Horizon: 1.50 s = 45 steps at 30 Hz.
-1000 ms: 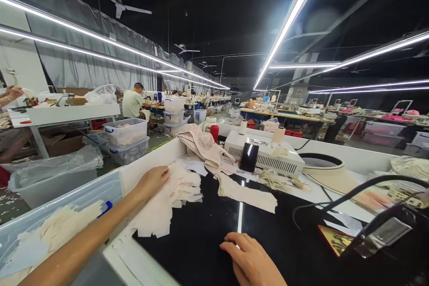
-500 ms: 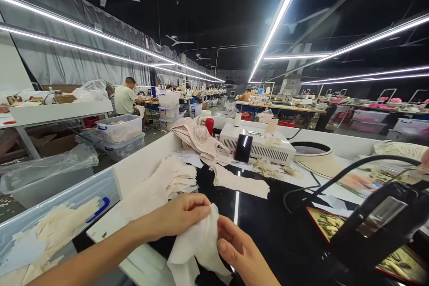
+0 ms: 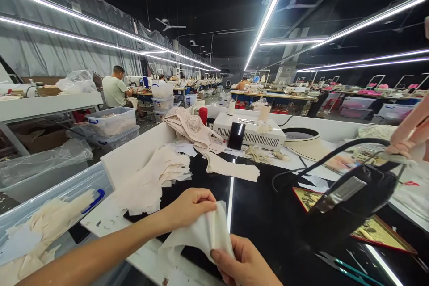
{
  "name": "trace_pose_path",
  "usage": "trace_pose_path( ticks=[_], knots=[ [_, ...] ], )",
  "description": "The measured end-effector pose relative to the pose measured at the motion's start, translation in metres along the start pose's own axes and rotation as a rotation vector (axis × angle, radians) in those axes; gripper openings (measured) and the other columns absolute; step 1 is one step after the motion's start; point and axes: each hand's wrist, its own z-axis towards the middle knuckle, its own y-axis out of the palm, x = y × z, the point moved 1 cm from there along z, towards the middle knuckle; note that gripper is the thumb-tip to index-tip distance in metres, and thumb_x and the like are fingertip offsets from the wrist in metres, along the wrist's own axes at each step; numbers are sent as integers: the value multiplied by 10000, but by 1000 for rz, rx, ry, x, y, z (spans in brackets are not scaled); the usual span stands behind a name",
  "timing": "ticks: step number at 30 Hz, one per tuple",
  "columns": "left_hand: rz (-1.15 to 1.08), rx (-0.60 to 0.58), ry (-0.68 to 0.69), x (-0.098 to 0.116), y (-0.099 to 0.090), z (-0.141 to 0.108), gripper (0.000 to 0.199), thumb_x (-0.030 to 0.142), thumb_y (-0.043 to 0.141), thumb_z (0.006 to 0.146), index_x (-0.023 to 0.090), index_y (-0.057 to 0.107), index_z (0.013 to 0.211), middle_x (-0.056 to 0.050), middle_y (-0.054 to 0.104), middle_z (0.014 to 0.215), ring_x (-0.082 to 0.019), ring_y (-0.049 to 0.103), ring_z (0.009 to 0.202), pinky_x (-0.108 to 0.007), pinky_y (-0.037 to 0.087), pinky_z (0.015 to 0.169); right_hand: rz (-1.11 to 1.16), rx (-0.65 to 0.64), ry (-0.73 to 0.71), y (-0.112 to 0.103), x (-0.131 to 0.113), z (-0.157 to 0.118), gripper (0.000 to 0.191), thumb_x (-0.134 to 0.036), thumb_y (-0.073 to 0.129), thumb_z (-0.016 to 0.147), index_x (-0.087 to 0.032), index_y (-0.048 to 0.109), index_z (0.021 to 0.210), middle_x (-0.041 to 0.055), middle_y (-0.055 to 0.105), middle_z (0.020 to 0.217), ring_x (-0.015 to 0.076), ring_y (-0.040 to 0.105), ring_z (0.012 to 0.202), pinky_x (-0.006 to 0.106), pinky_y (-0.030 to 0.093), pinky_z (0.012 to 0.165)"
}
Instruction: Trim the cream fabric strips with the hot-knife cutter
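A cream piece of fabric [image 3: 201, 234] hangs between my two hands, above the front edge of the black tabletop [image 3: 264, 214]. My left hand [image 3: 192, 208] pinches its top edge between thumb and fingers. Lower down, my right hand [image 3: 243, 261] grips the right edge of the same cloth, thumb on top. The cloth is stretched between the two grips and its left part droops in a loose flap. Beyond my left hand lies a pile of cream fabric pieces [image 3: 150, 178]. A single cream strip [image 3: 233, 167] rests flat farther back.
At right stands a dark device with a cable [image 3: 355, 205], beside a red-rimmed tray [image 3: 385, 234] of small parts. Teal-handled snips [image 3: 348, 270] lie near it. A phone [image 3: 236, 136] leans on a white box [image 3: 268, 132]. A plastic bin [image 3: 97, 183] of fabric stands left. A co-worker [image 3: 115, 87] sits beyond.
My right hand has moved down and closed on the cloth's edge, where its fingers were looser before. The cloth is now drawn tauter. The view has shifted, showing the snips and pinkish fabric at right.
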Motion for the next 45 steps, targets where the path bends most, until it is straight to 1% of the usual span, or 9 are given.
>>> trace_pose_path(
  ticks=[6,12,15,22,26,31,36,41,45],
  knots=[
    [39,-70,73,-10,25,24,216,354,572,907,177,678,844,23,614,798,-143,528,755,-248,406,712,-174,154,111,-19,8,-19,473,-662,678,844,-218,531,770,-76,484,527,59,337,409,196,253,413],
    [225,-58,223,-16,45,41,132,258,602,982,194,717,971,-15,684,970,-195,604,922,-311,459,854,-404,368,108,-49,18,-53,347,-559,607,895,-217,638,847,-19,588,728,109,562,549,194,300,417],
    [344,-37,331,-16,56,38,137,182,577,1021,188,714,1014,-48,687,1071,-225,594,1038,-368,448,985,-472,445,122,-55,21,-67,284,-502,603,889,-239,682,964,-15,613,761,131,609,578,209,323,431],
    [793,-78,712,-23,86,11,30,190,680,1008,168,669,990,-33,704,1058,-200,657,948,-323,530,860,-606,467,131,-79,29,-92,387,-584,602,890,-275,706,1098,5,708,805,176,655,659,254,470,563],
    [806,-4,769,-29,93,3,23,149,643,1013,165,656,1001,-44,705,1077,-198,659,943,-320,536,834,-690,737,80,-127,26,-114,556,-712,618,847,-275,668,1187,26,766,876,202,677,683,286,512,592],
    [800,-14,836,-30,100,2,189,17,578,962,164,651,1055,-54,722,1111,-188,673,1006,-306,546,864,-692,1049,-200,-167,-2,-123,643,-688,793,750,-262,635,1205,82,785,1048,300,758,942,351,594,697],
    [835,-25,906,-25,106,4,139,66,628,948,156,666,1046,-70,733,1227,-193,677,1114,-299,513,999,-318,1013,-624,-149,-50,-98,763,-663,816,784,-307,570,1413,105,716,1318,309,710,1185,456,604,964],
    [882,52,905,-23,108,5,178,258,550,1086,160,675,1166,-60,734,1300,-189,682,1162,-316,487,1025,-105,1009,-849,-123,-77,-68,640,-450,892,774,-267,630,1328,-1,720,918,181,673,668,375,600,658],
    [869,80,873,-27,113,4,192,299,575,1080,168,678,1173,-75,745,1273,-205,690,1167,-324,513,972,-91,1006,-907,-107,-72,-48,579,-302,894,791,-255,620,1300,-42,684,841,147,649,640,336,576,656]
  ],
)
